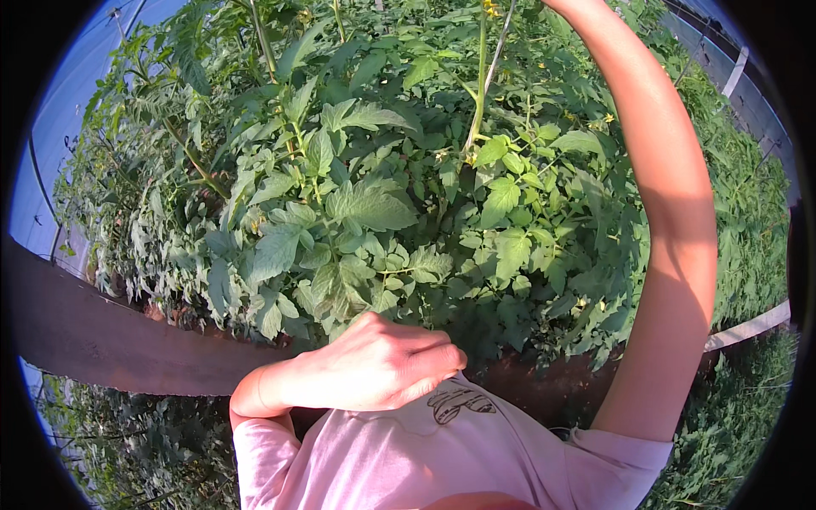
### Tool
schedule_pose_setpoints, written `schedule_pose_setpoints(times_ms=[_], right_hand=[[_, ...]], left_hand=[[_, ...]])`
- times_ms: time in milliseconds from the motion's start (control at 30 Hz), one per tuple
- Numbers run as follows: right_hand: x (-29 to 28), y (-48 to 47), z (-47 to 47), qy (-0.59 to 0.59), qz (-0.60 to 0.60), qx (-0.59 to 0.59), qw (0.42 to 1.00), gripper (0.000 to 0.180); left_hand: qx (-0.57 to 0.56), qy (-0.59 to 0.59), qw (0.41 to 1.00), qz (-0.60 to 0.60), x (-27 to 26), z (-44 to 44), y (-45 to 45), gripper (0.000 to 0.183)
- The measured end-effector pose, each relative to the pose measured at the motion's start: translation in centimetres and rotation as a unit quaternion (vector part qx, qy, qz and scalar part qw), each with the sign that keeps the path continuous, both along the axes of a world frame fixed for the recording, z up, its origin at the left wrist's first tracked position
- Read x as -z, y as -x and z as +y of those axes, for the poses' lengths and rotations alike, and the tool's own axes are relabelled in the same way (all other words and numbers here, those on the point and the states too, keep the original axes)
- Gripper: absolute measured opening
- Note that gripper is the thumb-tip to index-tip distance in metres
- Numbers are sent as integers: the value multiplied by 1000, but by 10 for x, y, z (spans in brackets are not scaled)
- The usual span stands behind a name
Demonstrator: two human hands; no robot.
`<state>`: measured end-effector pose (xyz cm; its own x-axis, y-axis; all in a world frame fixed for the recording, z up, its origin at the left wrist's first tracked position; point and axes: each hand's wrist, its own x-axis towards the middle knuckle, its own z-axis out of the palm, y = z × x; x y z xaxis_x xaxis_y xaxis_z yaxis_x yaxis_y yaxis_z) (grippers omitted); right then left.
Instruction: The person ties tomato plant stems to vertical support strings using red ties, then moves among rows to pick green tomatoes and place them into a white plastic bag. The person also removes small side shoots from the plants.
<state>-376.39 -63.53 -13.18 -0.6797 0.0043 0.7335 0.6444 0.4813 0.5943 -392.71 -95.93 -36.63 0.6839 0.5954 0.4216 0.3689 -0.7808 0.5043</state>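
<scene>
Tomato plants (373,207) with broad green leaves fill the space before me. My left hand (395,363) is in front of my chest, fingers curled, close to the lower leaves. Its palm is turned away, so whether anything lies inside the fingers is hidden. A thin thread-like line (408,428) crosses my shirt just below it. My right arm (676,191) reaches up along the right side, and its hand is beyond the top edge. Left of that arm rises a thick tomato stem (479,83), with a thin pale string or stake (499,51) slanting beside it.
Small yellow flowers (491,7) show among the foliage. A dark, flat band (127,344) runs along the lower left. Brown soil (542,382) appears under the plants. More plants (140,440) grow behind me, and pale posts (736,71) stand at the far right.
</scene>
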Motion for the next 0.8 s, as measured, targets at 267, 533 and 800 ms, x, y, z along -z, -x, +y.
schedule_pose_setpoints(times_ms=[267, 533, 800], right_hand=[[187, -6, -165, 483, 104, -133, 859, 34], [615, -24, -314, 856, 72, 216, 465, 82], [758, 74, -374, 853, 305, 295, 303, 51]], left_hand=[[-9, 348, 937, 24, 101, 8, 25, 18], [-4, 480, 863, 157, 238, 20, 37, 18], [-29, 430, 836, 339, 361, 2, 64, 29]])
